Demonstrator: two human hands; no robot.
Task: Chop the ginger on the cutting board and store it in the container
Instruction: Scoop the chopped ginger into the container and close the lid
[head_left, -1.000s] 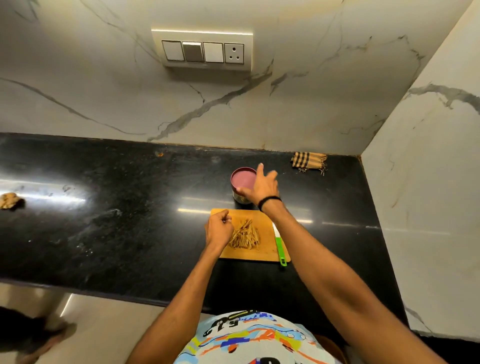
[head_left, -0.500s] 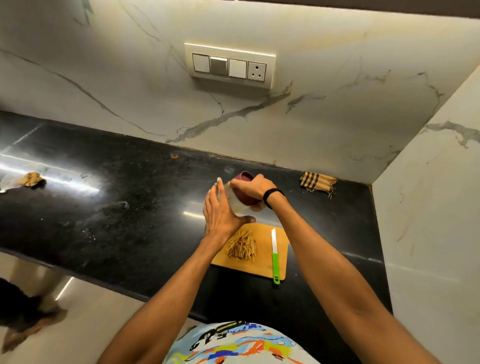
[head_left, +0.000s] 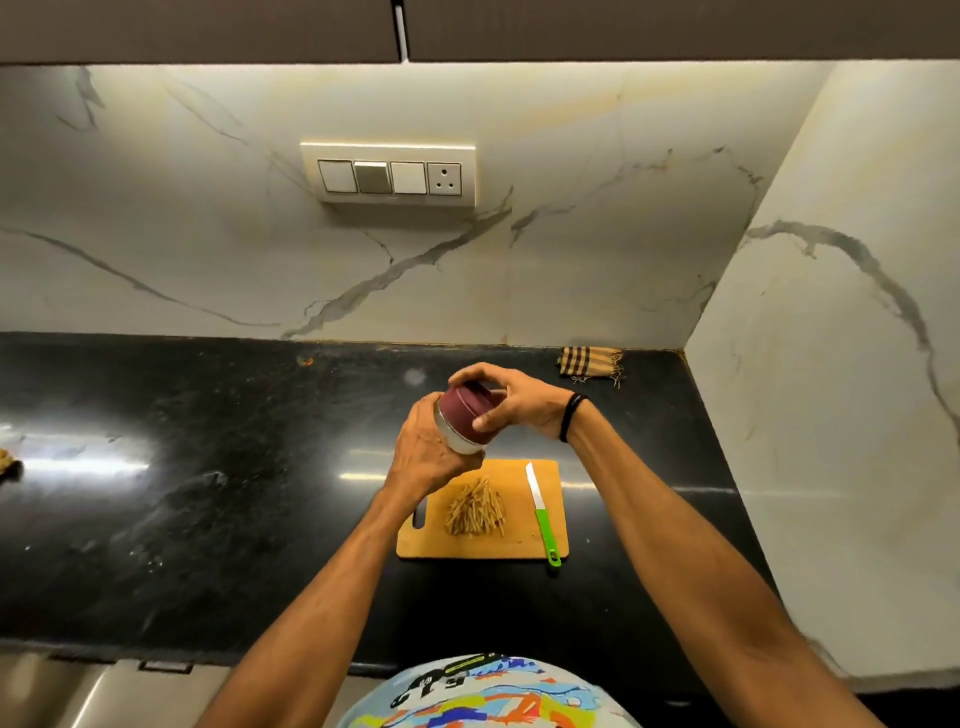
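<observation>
I now hold the container (head_left: 458, 436) in the air at 12 o'clock of the cutting board (head_left: 519, 543); a second ago it stood on the counter (head_left: 234, 493). My left hand (head_left: 423, 452) wraps round its clear body and hides most of it. My right hand (head_left: 519, 402) grips the maroon lid (head_left: 467, 409). The chopped ginger (head_left: 475, 509) lies in the middle of the board, with the knife (head_left: 540, 512) at its 3 o'clock. The counter stretches wide toward 9 o'clock.

Home kitchen, black stone counter (head_left: 208, 493), marble backsplash (head_left: 571, 260) (switch panel (head_left: 388, 174) inset), cutting board (head_left: 431, 545)

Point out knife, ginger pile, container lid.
knife (head_left: 540, 512): head view, where blade meets green handle.
ginger pile (head_left: 477, 509): head view, middle of the strips.
container lid (head_left: 464, 413): head view, maroon face.
</observation>
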